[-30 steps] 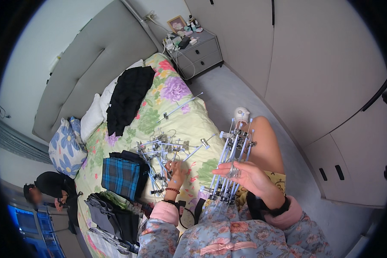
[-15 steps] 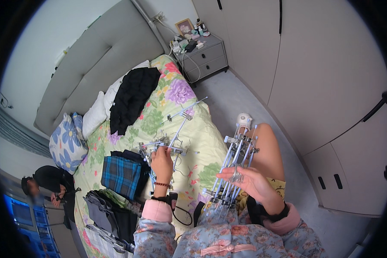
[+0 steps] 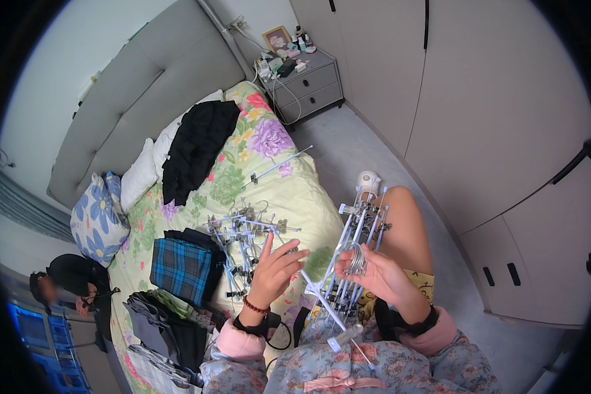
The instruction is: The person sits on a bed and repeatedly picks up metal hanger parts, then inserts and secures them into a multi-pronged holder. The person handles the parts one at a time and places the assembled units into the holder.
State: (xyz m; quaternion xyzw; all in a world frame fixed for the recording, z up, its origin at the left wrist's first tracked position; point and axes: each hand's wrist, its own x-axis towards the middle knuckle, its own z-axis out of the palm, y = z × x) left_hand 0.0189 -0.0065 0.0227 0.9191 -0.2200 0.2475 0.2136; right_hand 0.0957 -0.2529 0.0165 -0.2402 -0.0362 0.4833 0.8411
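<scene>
Right hand [image 3: 374, 272] grips the hook cluster of the stacked clip hangers [image 3: 351, 259] over the lap. Left hand [image 3: 276, 269] pinches one loose clip hanger [image 3: 322, 305] by its bar. Judged light, rigid, tangle-prone; hold at hooks.

1. A grey two-drawer bedside cabinet [image 3: 306, 80] stands at the head of the bed, cluttered with small items and a framed picture [image 3: 274, 37].
2. A black garment [image 3: 197, 148] lies over white pillows [image 3: 140, 180].
3. A blue floral cushion [image 3: 98, 218] leans by the grey padded headboard [image 3: 131, 98].
4. A folded blue tartan cloth [image 3: 180, 268] rests on the flowered bedsheet [image 3: 295, 190].
5. Pale wardrobe doors [image 3: 499, 118] line the right side.
6. Another person [image 3: 65, 282] sits at the lower left.
</scene>
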